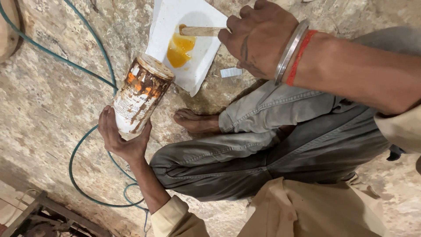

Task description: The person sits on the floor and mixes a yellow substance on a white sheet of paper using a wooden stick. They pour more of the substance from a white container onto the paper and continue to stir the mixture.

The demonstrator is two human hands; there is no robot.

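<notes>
My left hand (pixel 117 139) grips the base of a round tin can (pixel 141 94), white with brown and orange drips down its sides, tilted with its lid pointing up and right. My right hand (pixel 258 37), with a metal bangle and a red thread at the wrist, holds a flat wooden stick (pixel 199 31). The stick's tip rests in a puddle of amber-yellow liquid (pixel 180 49) on a white sheet (pixel 184 39) lying on the stone floor. The can hangs just left of and below the sheet, apart from it.
I sit cross-legged on a mottled stone floor (pixel 52 96), grey trousers (pixel 272 145) and a bare foot (pixel 193 120) under the sheet. A green hose (pixel 79 70) loops across the floor at left. A metal frame (pixel 48 210) stands at the bottom left. A small white scrap (pixel 231 72) lies beside the sheet.
</notes>
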